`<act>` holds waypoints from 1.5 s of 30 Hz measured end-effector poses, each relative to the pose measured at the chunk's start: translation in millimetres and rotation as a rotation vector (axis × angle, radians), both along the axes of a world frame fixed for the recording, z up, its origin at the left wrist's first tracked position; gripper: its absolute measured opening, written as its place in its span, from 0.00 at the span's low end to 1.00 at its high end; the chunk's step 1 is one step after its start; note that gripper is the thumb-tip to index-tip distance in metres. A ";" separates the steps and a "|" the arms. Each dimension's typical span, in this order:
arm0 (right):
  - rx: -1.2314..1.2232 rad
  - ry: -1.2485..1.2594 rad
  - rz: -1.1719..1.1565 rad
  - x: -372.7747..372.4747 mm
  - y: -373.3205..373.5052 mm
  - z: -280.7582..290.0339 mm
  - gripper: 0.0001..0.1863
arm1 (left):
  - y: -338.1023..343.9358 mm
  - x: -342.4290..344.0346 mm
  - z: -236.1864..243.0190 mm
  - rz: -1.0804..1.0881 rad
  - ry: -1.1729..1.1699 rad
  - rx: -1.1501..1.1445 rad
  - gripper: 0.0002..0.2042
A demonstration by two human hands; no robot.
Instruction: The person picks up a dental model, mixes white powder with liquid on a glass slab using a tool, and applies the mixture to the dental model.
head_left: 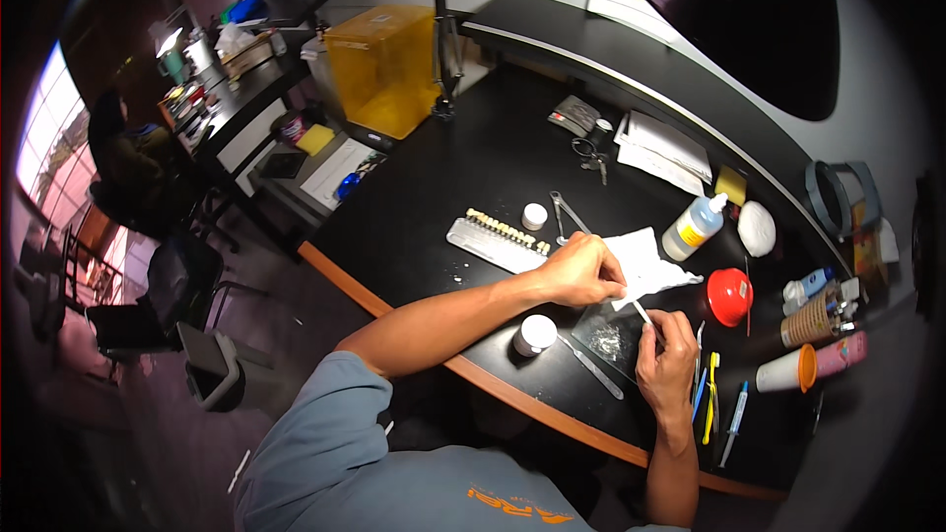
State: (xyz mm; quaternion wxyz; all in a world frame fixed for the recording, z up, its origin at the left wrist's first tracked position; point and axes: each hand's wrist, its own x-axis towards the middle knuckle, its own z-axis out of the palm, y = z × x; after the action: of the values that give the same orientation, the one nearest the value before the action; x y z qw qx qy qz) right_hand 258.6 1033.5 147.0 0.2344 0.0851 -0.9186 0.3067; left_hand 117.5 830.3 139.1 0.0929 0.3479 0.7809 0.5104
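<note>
At a black bench, a person's left hand pinches a thin white stick, its grip closed on the upper end, while the right hand meets the stick's lower tip with fingers closed around something too small to make out. Both work just above a dark glass slab dusted with pale powder. A white lidded jar stands near the left forearm (a sweep of that arm could topple it), and a metal spatula lies beside the slab. A loose pinch could drop the stick into the powder; the white tissue nearby might snag it.
</note>
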 end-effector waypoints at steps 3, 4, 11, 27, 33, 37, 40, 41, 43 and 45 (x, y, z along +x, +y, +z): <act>-0.095 -0.021 -0.006 2.5 -5.5 -0.8 0.07 | 3.3 0.2 -7.0 0.066 -0.091 0.051 0.09; -0.082 -0.027 -0.008 2.3 -7.4 0.5 0.07 | 4.3 0.3 -9.8 0.081 -0.099 0.059 0.09; -0.024 0.015 -0.017 -0.3 -4.0 -11.9 0.06 | 14.2 1.0 -20.0 0.102 -0.226 0.115 0.07; -0.063 0.047 -0.105 1.2 -6.7 -4.7 0.05 | 14.7 7.2 -17.6 0.176 0.123 0.220 0.09; -0.064 -0.006 -0.082 0.6 -6.0 -6.5 0.06 | 11.3 11.5 -21.5 0.077 0.368 0.070 0.08; -0.063 0.024 -0.065 -0.3 -3.8 -7.2 0.06 | 9.8 7.3 -21.5 0.084 0.385 0.043 0.07; -0.108 0.018 -0.068 0.1 -6.0 -5.2 0.06 | 12.2 8.5 -16.4 0.145 0.332 0.045 0.07; -0.111 -0.004 -0.082 0.3 -7.3 -2.6 0.06 | 12.8 7.9 -16.2 0.171 0.293 0.050 0.07; -0.084 0.038 -0.118 -1.5 -5.0 -4.1 0.06 | 13.6 6.2 -16.1 0.245 0.194 0.070 0.08; -0.056 0.084 -0.143 -1.2 -1.4 -4.1 0.06 | 8.8 0.7 -14.1 0.285 0.111 0.060 0.09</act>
State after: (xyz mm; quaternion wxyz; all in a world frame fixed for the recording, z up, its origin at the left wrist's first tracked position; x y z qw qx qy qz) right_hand 257.4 1032.2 142.9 0.2962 0.0255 -0.9027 0.3112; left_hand 118.3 839.1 125.0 -0.0341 0.2637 0.8106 0.5217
